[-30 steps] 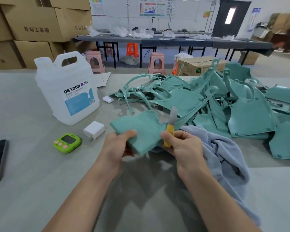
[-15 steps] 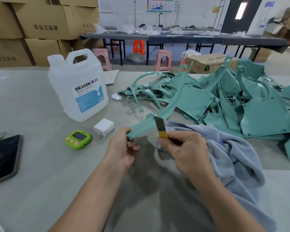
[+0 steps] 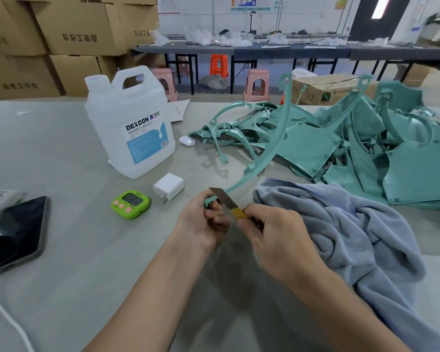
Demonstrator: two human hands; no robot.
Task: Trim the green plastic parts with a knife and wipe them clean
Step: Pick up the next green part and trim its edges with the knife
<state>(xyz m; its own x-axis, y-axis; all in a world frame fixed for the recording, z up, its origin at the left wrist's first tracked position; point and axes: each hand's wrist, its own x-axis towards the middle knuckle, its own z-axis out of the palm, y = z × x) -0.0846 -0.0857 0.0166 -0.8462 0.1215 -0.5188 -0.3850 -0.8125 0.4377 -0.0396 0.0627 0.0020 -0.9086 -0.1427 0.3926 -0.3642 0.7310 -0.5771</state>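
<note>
My left hand (image 3: pixel 203 222) grips the near end of a long curved green plastic part (image 3: pixel 277 138) that arcs up and away over the table. My right hand (image 3: pixel 272 235) pinches a knife (image 3: pixel 226 201) with a yellow handle. Its bare blade lies against the part's end, just above my left fingers. A heap of green plastic parts (image 3: pixel 366 153) lies at the right rear of the table. A crumpled grey-blue cloth (image 3: pixel 346 237) sits right of my right hand.
On the grey table stand a white DEXCON jug (image 3: pixel 132 128), a white charger block (image 3: pixel 168 186), a green timer (image 3: pixel 130 204), a small white earbud case (image 3: pixel 187 141) and a dark phone (image 3: pixel 13 237). Cardboard boxes (image 3: pixel 69 34), stools and a long dark table fill the background.
The green part has turned in my left hand from its flat face to its thin curved rim. The blade has moved left onto the end held by my fingers.
</note>
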